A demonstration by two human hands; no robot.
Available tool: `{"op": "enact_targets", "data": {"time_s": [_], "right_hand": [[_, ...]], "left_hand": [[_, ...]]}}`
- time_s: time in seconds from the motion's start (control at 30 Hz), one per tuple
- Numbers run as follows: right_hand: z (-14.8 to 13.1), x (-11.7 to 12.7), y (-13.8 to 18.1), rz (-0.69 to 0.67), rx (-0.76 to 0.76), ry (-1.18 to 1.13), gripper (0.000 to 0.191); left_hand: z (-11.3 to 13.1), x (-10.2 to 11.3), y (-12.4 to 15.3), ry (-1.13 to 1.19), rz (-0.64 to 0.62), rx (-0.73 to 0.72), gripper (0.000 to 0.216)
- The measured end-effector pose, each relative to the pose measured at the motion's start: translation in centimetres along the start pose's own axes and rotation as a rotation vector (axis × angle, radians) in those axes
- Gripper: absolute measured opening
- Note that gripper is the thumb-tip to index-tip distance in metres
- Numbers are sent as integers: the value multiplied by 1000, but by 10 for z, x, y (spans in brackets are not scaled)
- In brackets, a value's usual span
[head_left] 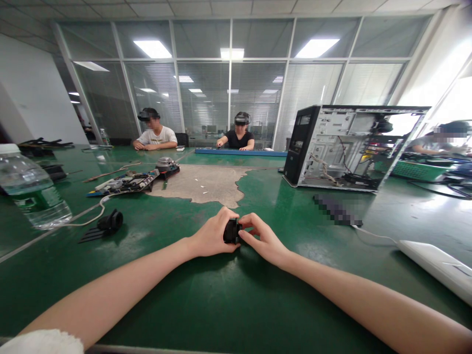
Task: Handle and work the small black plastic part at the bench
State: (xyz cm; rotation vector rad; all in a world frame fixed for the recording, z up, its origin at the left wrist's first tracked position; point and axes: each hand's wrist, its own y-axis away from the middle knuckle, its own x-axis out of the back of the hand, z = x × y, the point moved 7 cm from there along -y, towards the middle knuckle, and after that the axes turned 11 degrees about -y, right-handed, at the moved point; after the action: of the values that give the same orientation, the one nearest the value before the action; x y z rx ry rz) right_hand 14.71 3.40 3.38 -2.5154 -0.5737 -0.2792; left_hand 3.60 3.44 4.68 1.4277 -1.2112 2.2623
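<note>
A small black plastic part is held just above the green table, in front of me at the middle. My left hand is closed around it from the left, fingers over its top and thumb below. From the other side, the fingertips and thumb of my right hand pinch its right edge. The palms hide some of the part, and its exact kind cannot be made out. To the left on the table lies another black part with a round opening and thin prongs.
An open computer case stands at the back right. A phone-like dark object lies on a cable to a white power bank. Left are a water bottle and a circuit board. Several people sit around the table.
</note>
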Motion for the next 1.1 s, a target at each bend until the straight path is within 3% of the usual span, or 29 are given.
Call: {"op": "enact_targets", "data": {"time_s": [0.37, 0.67, 0.8, 0.93, 1.1], "right_hand": [[15, -4, -1, -35, -144, -141, 21], [-7, 2, 0, 21, 84, 31, 9], [3, 2, -1, 38, -22, -7, 17], [14, -4, -2, -29, -135, -114, 23], [7, -4, -1, -38, -67, -98, 22]], "left_hand": [[1, 1, -1, 11, 10, -14, 54], [1, 1, 0, 1, 12, -7, 53], [1, 1, 0, 5, 2, -3, 52], [1, 1, -1, 1, 2, -13, 53], [1, 1, 0, -20, 2, -20, 53]]}}
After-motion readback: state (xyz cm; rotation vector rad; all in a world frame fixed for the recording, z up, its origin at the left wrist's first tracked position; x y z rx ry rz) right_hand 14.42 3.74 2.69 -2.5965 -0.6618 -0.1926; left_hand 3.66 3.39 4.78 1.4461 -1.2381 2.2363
